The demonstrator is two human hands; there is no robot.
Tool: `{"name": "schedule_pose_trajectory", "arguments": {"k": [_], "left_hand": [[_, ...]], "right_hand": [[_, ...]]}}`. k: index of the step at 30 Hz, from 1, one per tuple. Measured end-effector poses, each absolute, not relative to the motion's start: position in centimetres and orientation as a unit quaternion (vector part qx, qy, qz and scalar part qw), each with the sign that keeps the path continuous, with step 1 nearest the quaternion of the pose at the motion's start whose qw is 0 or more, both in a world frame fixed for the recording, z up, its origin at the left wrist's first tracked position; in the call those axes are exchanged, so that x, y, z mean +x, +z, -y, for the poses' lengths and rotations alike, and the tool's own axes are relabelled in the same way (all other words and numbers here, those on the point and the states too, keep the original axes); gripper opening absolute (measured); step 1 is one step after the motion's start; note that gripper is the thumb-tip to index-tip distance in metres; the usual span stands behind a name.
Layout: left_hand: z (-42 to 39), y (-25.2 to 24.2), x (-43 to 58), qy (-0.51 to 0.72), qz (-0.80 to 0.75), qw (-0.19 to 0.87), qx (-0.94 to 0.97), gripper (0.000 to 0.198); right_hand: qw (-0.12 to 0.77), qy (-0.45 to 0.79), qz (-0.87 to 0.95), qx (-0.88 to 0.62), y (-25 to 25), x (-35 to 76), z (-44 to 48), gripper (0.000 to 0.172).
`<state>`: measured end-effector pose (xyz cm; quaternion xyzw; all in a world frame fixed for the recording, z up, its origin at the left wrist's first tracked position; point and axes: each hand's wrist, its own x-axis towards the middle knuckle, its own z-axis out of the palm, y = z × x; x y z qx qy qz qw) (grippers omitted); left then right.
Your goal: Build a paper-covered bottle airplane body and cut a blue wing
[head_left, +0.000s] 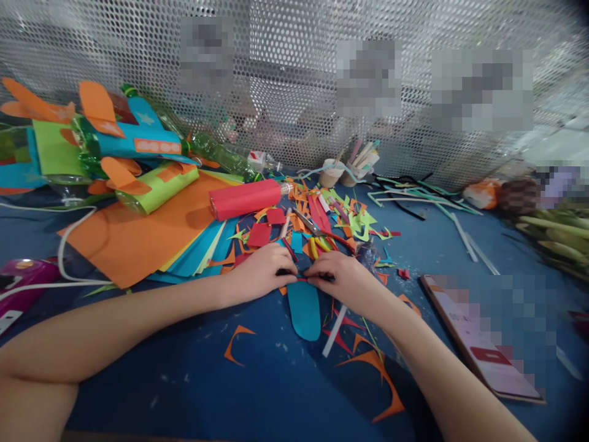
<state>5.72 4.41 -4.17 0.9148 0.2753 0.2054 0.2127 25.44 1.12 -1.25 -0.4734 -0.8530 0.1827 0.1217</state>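
Note:
A blue paper piece (304,312) with a rounded near end lies in front of me. My left hand (263,270) pinches its far edge on the left side. On the right side, my right hand (343,279) closes its fingertips on that same edge. Between the two hands a thin red line runs along the edge; I cannot tell whether it is a fold or a separate strip. Just beyond my fingers are scissors (307,222) with red and yellow handles nearby. Paper scraps (363,224) in green, orange and red surround them.
A red paper-wrapped bottle (246,199) lies beyond my left hand, by stacked coloured sheets (138,233). Paper-covered bottle planes (138,138) crowd the back left. A phone (483,344) lies at right, a purple glue gun (27,282) at left. Cups of sticks (331,173) stand behind.

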Motion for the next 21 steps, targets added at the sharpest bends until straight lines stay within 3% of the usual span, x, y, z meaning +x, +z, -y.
{"name": "schedule_pose_trajectory", "arguments": {"k": [10,21], "left_hand": [[-4.16,-3.91,5.75,0.202,-0.246,0.208,0.925,0.012],[-4.39,-3.97,5.51,0.192,-0.132,0.08,0.969,0.023]], "right_hand": [[0.126,0.202,0.857,-0.458,-1.28,25.78,-1.06,0.012],[0.114,0.192,0.863,-0.453,-1.49,26.18,-1.08,0.011]]}}
